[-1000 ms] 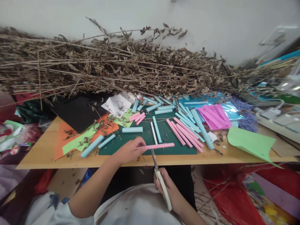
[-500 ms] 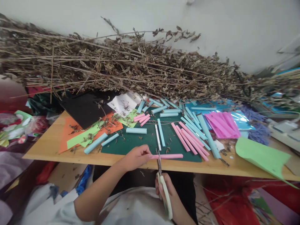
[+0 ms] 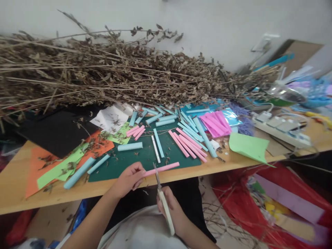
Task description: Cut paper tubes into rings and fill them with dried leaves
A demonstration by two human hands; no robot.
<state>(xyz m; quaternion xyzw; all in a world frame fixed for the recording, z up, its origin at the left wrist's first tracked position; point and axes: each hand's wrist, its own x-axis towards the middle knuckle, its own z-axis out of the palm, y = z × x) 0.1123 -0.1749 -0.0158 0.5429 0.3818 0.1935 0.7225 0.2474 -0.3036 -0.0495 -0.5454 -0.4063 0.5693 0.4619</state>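
Observation:
Between thumb and fingers, my left hand [image 3: 131, 178] pinches the left end of a pink paper tube [image 3: 167, 167] over the table's front edge. My right hand [image 3: 169, 205] grips scissors [image 3: 166, 209] with pale handles. Their blades cross the pink tube close to my left fingers; whether they cut into it I cannot tell. A green cutting mat [image 3: 109, 174] lies beneath. On it are a thin white stick [image 3: 156, 148], a slim blue tube [image 3: 158, 143], short pink pieces [image 3: 135, 131] and several longer pink tubes [image 3: 188, 143].
Dried plant stems [image 3: 129, 72] are heaped along the wall. Orange paper [image 3: 33, 176], black sheets [image 3: 54, 135] and blue tubes [image 3: 79, 173] lie left. To the right are magenta paper [image 3: 215, 123], a green sheet [image 3: 247, 147] and a power strip [image 3: 282, 129]. A red bag [image 3: 233, 190] sits below.
The view has swung to the right, bringing the power strip and wall socket into sight. My hands keep hold of the pink tube and scissors; the scissor handles look closer together.

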